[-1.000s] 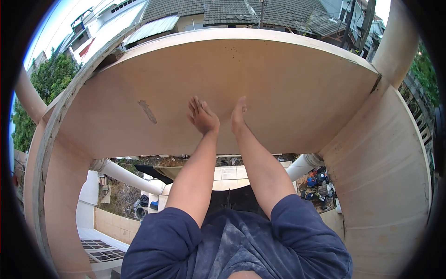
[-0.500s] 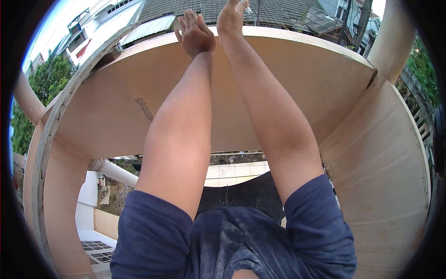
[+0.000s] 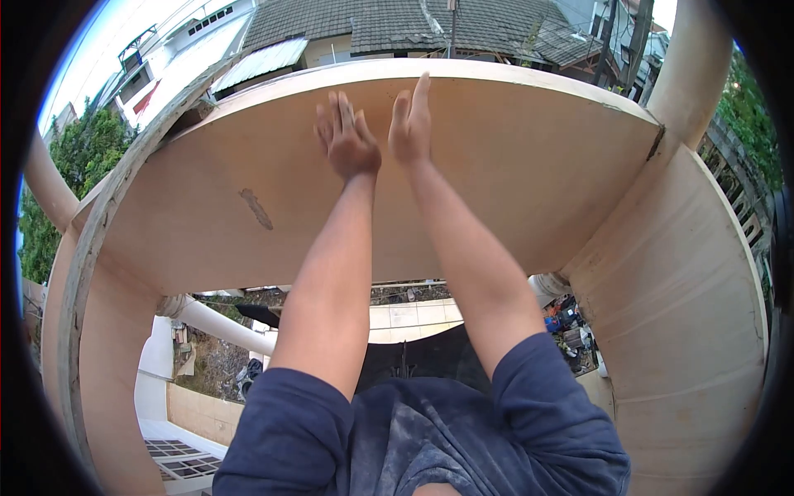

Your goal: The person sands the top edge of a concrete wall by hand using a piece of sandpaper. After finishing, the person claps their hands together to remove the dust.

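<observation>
Both arms stretch forward over the beige wall panel [image 3: 513, 165]. My left hand [image 3: 349, 140] is raised with its fingers spread and nothing in it. Close to its right, my right hand [image 3: 410, 128] is upright and empty, its fingers stretched toward the panel's pale top edge. A narrow gap separates the two hands. Whether either one touches the panel cannot be told. A grey chipped patch [image 3: 255, 209] marks the panel left of my left arm.
A curved ledge [image 3: 107, 207] runs along the left, and a side wall [image 3: 678, 314] stands at the right. Round columns [image 3: 691, 70] rise at the corners. Tiled roofs [image 3: 389, 29] lie beyond. Far below are floor tiles [image 3: 405, 318] and piled items [image 3: 571, 331].
Both hands rose from the panel past its top edge, then came back down in front of it. They are now higher than in the earliest frame. Both have stayed empty.
</observation>
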The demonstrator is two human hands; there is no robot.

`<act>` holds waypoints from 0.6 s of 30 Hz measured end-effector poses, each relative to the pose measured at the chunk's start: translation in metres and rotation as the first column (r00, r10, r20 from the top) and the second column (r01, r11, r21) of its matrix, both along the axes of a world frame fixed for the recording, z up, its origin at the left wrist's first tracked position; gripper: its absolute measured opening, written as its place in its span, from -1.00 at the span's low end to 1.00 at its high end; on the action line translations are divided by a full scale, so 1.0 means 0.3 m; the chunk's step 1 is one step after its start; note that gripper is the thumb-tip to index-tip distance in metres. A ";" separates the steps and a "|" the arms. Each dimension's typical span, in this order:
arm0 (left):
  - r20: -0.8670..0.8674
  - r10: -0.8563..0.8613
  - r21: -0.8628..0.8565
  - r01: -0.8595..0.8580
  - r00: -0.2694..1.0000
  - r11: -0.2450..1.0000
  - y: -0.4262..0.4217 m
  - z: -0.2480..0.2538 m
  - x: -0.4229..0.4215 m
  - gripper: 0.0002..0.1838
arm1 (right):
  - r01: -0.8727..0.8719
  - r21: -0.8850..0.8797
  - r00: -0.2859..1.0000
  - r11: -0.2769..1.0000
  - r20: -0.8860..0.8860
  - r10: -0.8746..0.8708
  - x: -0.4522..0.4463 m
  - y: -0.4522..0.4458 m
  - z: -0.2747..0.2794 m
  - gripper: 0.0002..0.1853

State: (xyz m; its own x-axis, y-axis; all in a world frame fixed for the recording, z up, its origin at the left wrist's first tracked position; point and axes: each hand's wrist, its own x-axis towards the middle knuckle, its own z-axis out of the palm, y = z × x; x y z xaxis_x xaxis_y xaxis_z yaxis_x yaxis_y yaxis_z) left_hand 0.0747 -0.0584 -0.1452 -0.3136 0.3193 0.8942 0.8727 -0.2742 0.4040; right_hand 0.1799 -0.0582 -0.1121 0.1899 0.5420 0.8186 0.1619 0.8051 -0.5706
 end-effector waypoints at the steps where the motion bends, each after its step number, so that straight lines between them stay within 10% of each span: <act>1: -0.009 0.012 -0.084 -0.013 1.000 0.996 -0.035 -0.110 -0.004 -0.39 | 0.080 0.055 0.992 0.995 0.089 -0.085 0.002 -0.037 -0.106 -0.08; 12: -0.010 0.108 -0.777 -0.076 0.994 0.625 -0.536 -1.064 -0.050 -0.38 | 0.276 -0.658 0.853 0.700 0.503 0.136 0.071 -0.539 -1.291 -0.06; 18: -0.021 0.124 -0.888 -0.075 0.992 0.454 -0.655 -1.134 -0.076 -0.38 | 0.256 -0.781 0.735 0.570 0.540 0.410 0.119 -0.587 -1.352 -0.02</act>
State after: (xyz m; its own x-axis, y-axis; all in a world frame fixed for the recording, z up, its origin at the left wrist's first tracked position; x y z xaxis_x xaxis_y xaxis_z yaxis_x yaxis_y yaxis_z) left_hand 0.0518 -0.2551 -0.4855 -0.4257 0.8949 0.1339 0.8455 0.3407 0.4112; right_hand 0.2156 -0.2342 -0.5177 -0.2358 0.9697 -0.0641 0.6833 0.1185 -0.7205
